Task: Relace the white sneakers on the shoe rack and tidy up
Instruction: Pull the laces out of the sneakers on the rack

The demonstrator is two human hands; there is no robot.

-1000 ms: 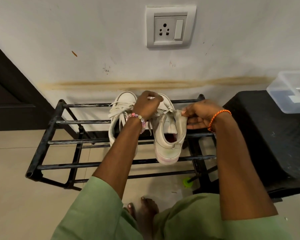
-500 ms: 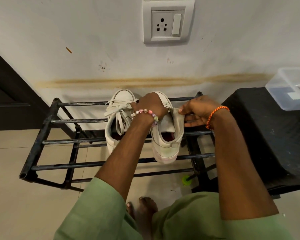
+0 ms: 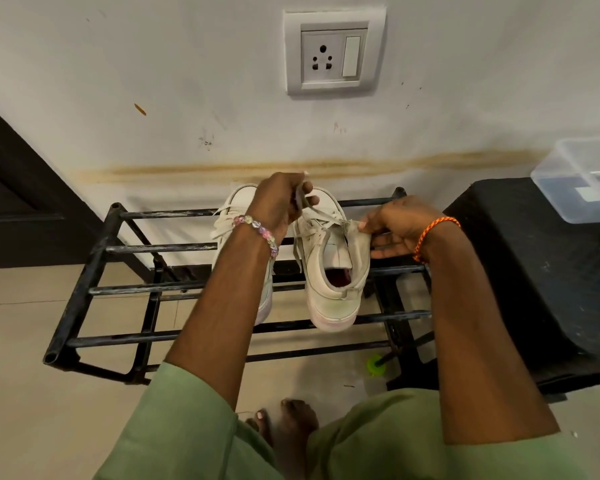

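On the black metal-bar shoe rack [image 3: 94, 247], the left hand [image 3: 278, 202] pinches a white lace [image 3: 321, 216] drawn up from the right-side white canvas sneaker [image 3: 329, 268], while the right hand [image 3: 392, 230] grips its collar. Lacing is under way; next likely comes threading the following eyelet.

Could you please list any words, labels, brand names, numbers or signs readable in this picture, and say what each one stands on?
None can be read.
Wall socket plate: no lettering visible.
White sneakers, right one and left one: no brand mark shows.
Clear plastic box: a pale patch that may be a label, too blurred to read.
Black shoe rack: plain bars, no markings.
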